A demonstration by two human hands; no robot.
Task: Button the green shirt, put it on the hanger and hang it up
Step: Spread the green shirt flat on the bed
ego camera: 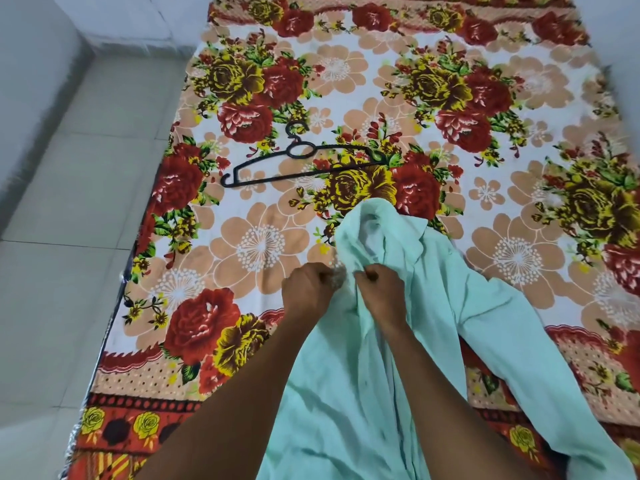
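Observation:
A pale green shirt (436, 306) lies on the floral bedspread, collar pointing away from me, one sleeve stretched toward the lower right. My left hand (306, 289) and my right hand (379, 292) sit close together near the shirt's upper front edge, each pinching the fabric with curled fingers. What lies between the fingertips is blurred. A black plastic hanger (298, 164) lies flat on the bedspread beyond the shirt, untouched, with its hook toward the far side.
The floral bedspread (485, 116) covers a bed that fills most of the view. Pale floor tiles (69, 220) run along the bed's left side, and a grey wall (31, 81) rises at the far left.

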